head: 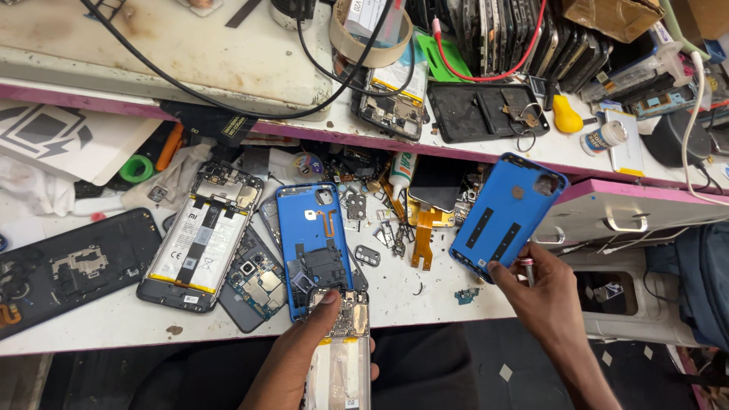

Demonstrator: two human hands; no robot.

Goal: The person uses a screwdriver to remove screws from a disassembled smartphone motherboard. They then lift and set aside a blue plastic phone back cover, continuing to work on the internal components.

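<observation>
Two blue back covers show in our view: one lies flat on the counter (pixel 91 334) at the centre, the other we hold up at 3 o'clock. Our left hand (pixel 307 349) grips an opened phone (pixel 342 357) at 6 o'clock, thumb pressed on its circuit board, the pale battery below it. The phone's top edge overlaps the bottom of the flat blue cover (pixel 311 243). Our right hand (pixel 543 292) pinches the lower corner of the raised blue cover (pixel 505 216), inner side facing us, and also clasps a small screwdriver (pixel 526 267) whose pink-ringed end shows just beside that corner. At 9 o'clock from the flat cover lies another opened phone (pixel 199 239) with a white battery, and further left a black cover (pixel 72 269). Loose screws, brackets and an orange flex cable (pixel 422 235) are scattered between the two blue covers. At 12 o'clock a tape roll (pixel 372 34) sits on the upper shelf (pixel 304 121).
</observation>
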